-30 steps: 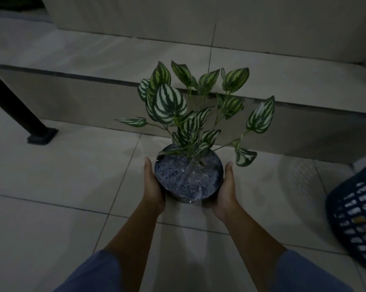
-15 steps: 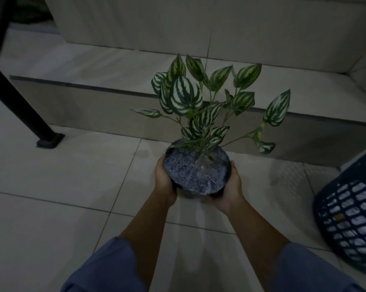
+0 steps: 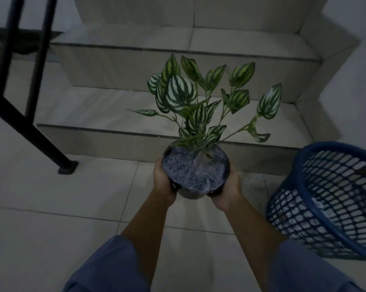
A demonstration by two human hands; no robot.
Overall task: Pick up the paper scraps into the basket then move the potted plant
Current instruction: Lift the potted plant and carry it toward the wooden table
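The potted plant [image 3: 195, 171] has striped green and white leaves and a dark round pot topped with speckled gravel. It is held in the air above the tiled floor, in front of the lowest step. My left hand [image 3: 162, 182] grips the pot's left side and my right hand [image 3: 228, 187] grips its right side, fingers curled underneath. A blue plastic lattice basket [image 3: 325, 199] stands on the floor to the right, with pale paper scraps showing through its mesh.
Tiled steps [image 3: 106, 114] rise straight ahead of the plant. A black metal railing post [image 3: 30, 127] slants down to a foot on the floor at the left. A pale wall [image 3: 350, 85] closes the right side.
Both hands have lifted the pot off the floor and carried it higher and slightly right. The view has risen, so more steps, the railing and the basket show.
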